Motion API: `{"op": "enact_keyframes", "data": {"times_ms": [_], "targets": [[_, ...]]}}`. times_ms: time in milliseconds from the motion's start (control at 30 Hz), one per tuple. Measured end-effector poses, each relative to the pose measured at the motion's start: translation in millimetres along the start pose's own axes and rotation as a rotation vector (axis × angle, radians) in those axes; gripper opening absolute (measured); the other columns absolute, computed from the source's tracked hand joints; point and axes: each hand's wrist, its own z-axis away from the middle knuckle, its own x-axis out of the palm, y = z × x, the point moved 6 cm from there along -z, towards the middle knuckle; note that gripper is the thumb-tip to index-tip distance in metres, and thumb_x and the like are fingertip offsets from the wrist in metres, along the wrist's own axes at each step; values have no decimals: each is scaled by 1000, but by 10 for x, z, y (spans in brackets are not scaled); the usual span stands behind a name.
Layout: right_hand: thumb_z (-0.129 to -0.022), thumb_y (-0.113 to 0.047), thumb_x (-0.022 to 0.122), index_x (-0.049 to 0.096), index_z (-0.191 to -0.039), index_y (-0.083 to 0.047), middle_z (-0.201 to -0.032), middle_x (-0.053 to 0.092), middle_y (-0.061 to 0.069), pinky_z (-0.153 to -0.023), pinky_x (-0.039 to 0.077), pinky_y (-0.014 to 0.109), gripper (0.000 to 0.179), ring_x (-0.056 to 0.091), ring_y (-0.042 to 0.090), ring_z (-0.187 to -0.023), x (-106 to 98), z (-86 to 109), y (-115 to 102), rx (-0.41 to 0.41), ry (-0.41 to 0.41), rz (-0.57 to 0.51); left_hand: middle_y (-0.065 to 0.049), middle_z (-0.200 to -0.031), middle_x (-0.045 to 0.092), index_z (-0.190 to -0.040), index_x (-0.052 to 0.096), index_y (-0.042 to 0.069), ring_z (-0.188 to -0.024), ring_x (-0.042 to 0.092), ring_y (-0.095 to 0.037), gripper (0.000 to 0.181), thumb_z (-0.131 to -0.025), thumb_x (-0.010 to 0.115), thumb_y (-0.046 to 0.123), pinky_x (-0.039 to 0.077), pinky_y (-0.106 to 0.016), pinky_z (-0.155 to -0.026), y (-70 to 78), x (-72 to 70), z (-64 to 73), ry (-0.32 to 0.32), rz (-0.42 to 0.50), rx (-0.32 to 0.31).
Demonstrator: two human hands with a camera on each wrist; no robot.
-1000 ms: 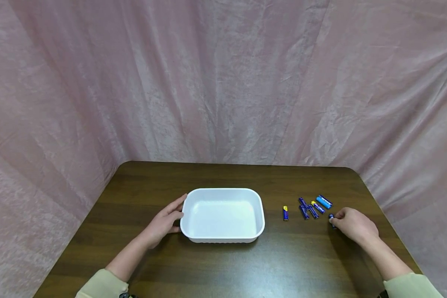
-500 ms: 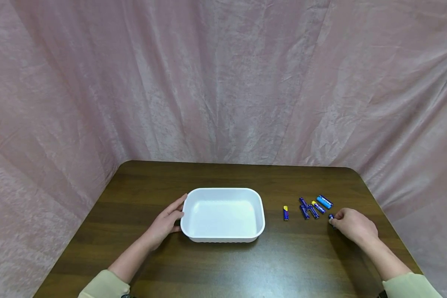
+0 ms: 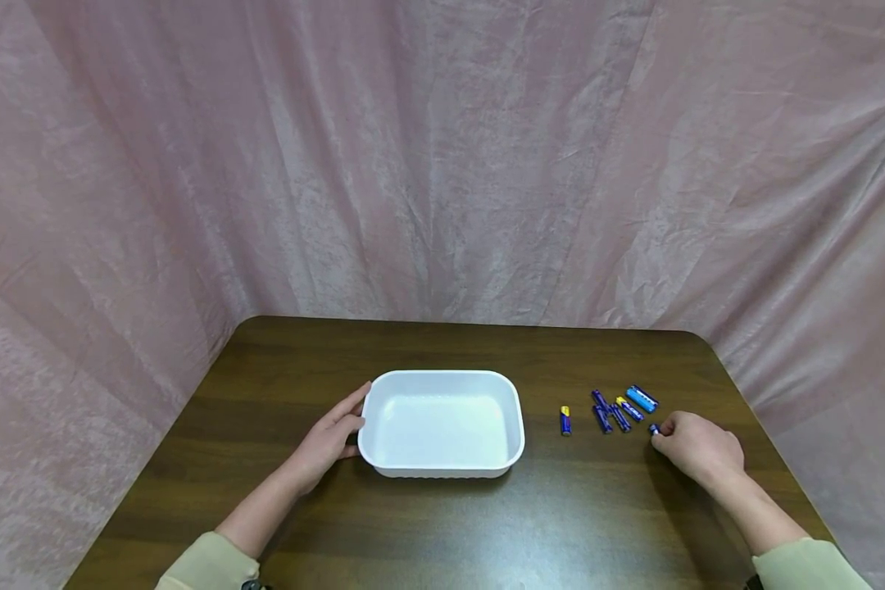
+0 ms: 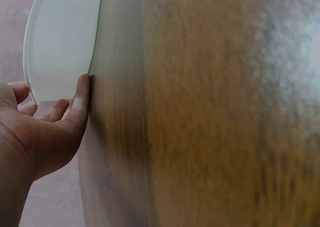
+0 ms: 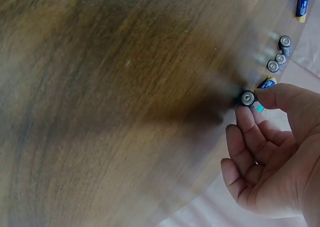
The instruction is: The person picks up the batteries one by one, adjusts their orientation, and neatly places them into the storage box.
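Observation:
The left hand (image 3: 324, 447) rests against the left end of a white rectangular tray (image 3: 441, 473), its fingers spread along the outer wall and its thumb near the rim. In the left wrist view the fingertips touch the tray's end (image 4: 62, 52) close to the table. On the right, the right hand (image 3: 701, 447) pinches a small dark-blue battery (image 5: 247, 98) between thumb and index finger, its end facing the camera. Most of that battery is hidden by the fingers in the head view. Just beyond lie a light-blue pair of batteries (image 3: 642, 399) and a yellow-tipped blue battery (image 3: 630, 409).
Several dark-blue batteries (image 3: 602, 419) lie close together left of the right hand. One yellow-topped battery (image 3: 565, 421) lies apart, nearer the tray. All are on a brown wooden table (image 3: 442, 533). Pink curtain (image 3: 442, 164) hangs behind and at the sides.
The right hand has shifted very slightly left with the battery between its fingers. The left hand stays at the tray, and the other batteries lie as before.

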Motion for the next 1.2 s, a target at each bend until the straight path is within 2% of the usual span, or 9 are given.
{"op": "enact_keyframes", "data": {"times_ms": [100, 167, 267, 333, 433, 667, 767, 967, 1200], "targets": [[-91, -26, 64, 55, -71, -18, -65, 46, -4, -61, 30, 40, 23, 43, 18, -61, -15, 0, -15, -3, 6, 12, -12, -161, 38, -161, 34, 31, -132, 51, -33, 55, -108, 46, 19, 56, -42, -91, 1, 5, -5, -6, 0, -1], [-91, -27, 65, 61, -76, -16, -69, 53, -2, -64, 36, 44, 19, 47, 19, -63, -24, -3, -19, -2, 6, 19, -11, -160, 39, -161, 34, 31, -132, 52, -33, 55, -108, 45, 19, 57, -42, -91, 1, 8, -7, -5, 1, -5], [-91, -29, 68, 70, -90, -12, -84, 68, 3, -71, 43, 53, 17, 55, 20, -69, -36, -11, -12, 5, 5, 27, -11, -159, 41, -160, 35, 32, -130, 52, -33, 55, -108, 45, 18, 57, -42, -90, -3, 11, -9, -5, 4, -10], [-91, -30, 69, 72, -96, -11, -93, 72, 7, -74, 45, 57, 20, 58, 21, -72, -36, -16, -5, 11, 3, 30, -11, -159, 41, -160, 35, 33, -130, 52, -32, 55, -108, 46, 18, 57, -41, -90, -7, 12, -12, -3, 6, -12], [-91, -31, 69, 72, -98, -10, -98, 73, 10, -75, 44, 58, 22, 61, 23, -75, -34, -15, -5, 14, 5, 32, -11, -159, 41, -160, 35, 33, -131, 52, -32, 55, -108, 46, 18, 57, -41, -90, -15, 12, -15, -4, 8, -14], [-91, -29, 68, 72, -104, -7, -104, 73, 15, -77, 41, 62, 26, 67, 39, -88, -44, 13, -56, -6, 13, 36, -11, -161, 38, -161, 34, 31, -132, 51, -32, 56, -108, 46, 18, 57, -41, -90, -15, 11, -12, -13, 10, -11], [-91, -29, 68, 72, -104, -8, -104, 74, 13, -77, 41, 61, 25, 67, 39, -88, -80, 34, -102, -22, 24, 30, -11, -161, 38, -161, 34, 31, -131, 51, -32, 56, -107, 46, 18, 57, -41, -89, -12, 6, -9, -11, 12, -11], [-90, -30, 68, 72, -102, -11, -98, 74, 8, -68, 41, 53, 23, 65, 30, -77, -201, 71, -237, -63, 67, 23, -10, -161, 39, -160, 35, 32, -133, 50, -32, 56, -107, 46, 18, 57, -42, -90, -8, -6, -9, -9, 7, -14], [-89, -30, 67, 72, -103, -11, -94, 72, 3, -59, 44, 43, 23, 62, 22, -75, -336, 89, -489, -77, 60, -26, -9, -162, 36, -161, 33, 31, -135, 48, -33, 56, -108, 46, 20, 56, -43, -91, 8, -6, -11, -20, -1, -7]]}}
